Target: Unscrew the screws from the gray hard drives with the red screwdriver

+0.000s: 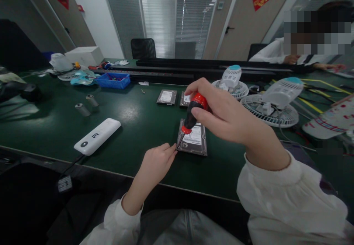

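A hard drive [195, 142] with a white label lies flat near the table's front edge. My right hand [221, 114] is wrapped around a red and black screwdriver [190, 116], tilted with its tip at the drive's near-left corner. At that same corner, the fingers of my left hand [159, 162] are pressed together on the drive's edge, close by the tip. Whether a screw sits under the tip is too small to make out. Two more hard drives lie farther back, one [167, 97] in plain sight and another [186, 98] partly behind my right hand.
On the left are a white power bank [97, 136] with a cable, two metal cylinders [83, 109] and a blue tray [113, 80] of small parts. White fans [282, 97] and yellow cables stand to the right. Long black bars [171, 76] cross the back; another person sits beyond, at right.
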